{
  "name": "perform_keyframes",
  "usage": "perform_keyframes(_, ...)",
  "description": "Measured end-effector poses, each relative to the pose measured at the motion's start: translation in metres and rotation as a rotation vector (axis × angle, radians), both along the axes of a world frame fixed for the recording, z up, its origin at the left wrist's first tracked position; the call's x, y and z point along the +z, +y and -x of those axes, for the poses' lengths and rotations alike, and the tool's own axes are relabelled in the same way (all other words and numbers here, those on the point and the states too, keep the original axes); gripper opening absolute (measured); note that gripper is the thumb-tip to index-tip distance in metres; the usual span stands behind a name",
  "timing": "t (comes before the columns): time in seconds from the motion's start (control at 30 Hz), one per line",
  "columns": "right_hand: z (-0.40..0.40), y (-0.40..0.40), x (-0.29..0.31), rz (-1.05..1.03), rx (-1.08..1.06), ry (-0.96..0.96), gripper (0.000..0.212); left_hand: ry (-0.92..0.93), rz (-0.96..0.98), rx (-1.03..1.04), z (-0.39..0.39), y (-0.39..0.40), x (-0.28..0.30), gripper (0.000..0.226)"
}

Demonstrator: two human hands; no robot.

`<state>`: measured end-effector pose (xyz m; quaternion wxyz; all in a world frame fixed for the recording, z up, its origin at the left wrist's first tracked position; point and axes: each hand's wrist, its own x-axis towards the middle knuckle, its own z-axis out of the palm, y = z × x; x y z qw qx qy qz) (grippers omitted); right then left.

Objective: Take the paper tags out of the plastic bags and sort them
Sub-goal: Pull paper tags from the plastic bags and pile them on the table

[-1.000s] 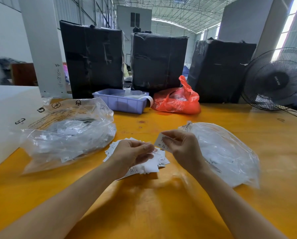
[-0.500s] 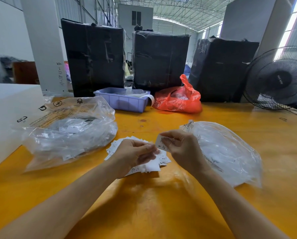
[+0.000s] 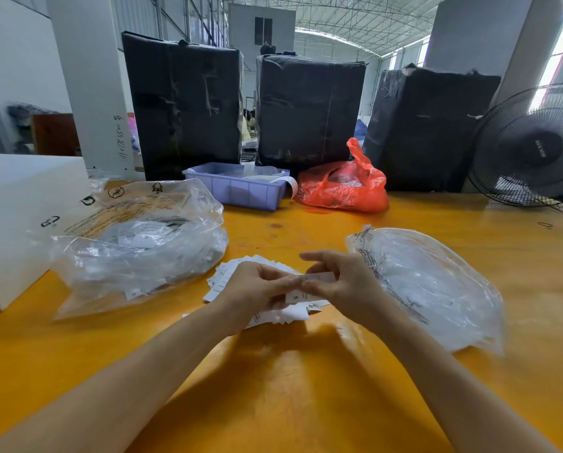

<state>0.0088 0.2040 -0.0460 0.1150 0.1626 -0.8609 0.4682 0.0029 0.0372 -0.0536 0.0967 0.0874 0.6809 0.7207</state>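
Left hand (image 3: 257, 289) and right hand (image 3: 342, 282) meet fingertip to fingertip over the yellow table (image 3: 290, 387), both pinching small white paper tags (image 3: 319, 276); right index finger sticks out straight. Loose tag pile (image 3: 228, 273) lies beneath. Clear plastic bags flank it: full one (image 3: 136, 243) left, flatter one (image 3: 430, 282) right. Behind: lilac bin (image 3: 237, 188), red bag (image 3: 342, 188).

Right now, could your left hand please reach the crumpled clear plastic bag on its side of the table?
Probably yes: nothing lies between the left hand and the crumpled clear plastic bag, though it holds paper tags.
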Motion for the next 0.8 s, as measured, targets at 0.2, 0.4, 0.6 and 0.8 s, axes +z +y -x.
perform_keyframes(0.2,0.003,0.002,0.001,0.307,-0.069,-0.07,0.041,-0.005,-0.077,0.065,0.003,0.002,0.0,0.007)
perform_keyframes(0.4,-0.006,-0.012,0.0,0.303,-0.109,-0.011,0.008,-0.008,-0.107,0.152,0.002,0.008,-0.003,0.012)
perform_keyframes(0.6,-0.015,-0.022,0.003,0.213,0.052,-0.204,0.034,-0.074,-0.172,0.319,0.002,0.011,-0.003,0.01)
perform_keyframes(0.8,-0.016,-0.026,-0.001,0.1,0.014,-0.006,0.034,-0.112,-0.246,0.323,-0.003,0.011,0.004,0.019)
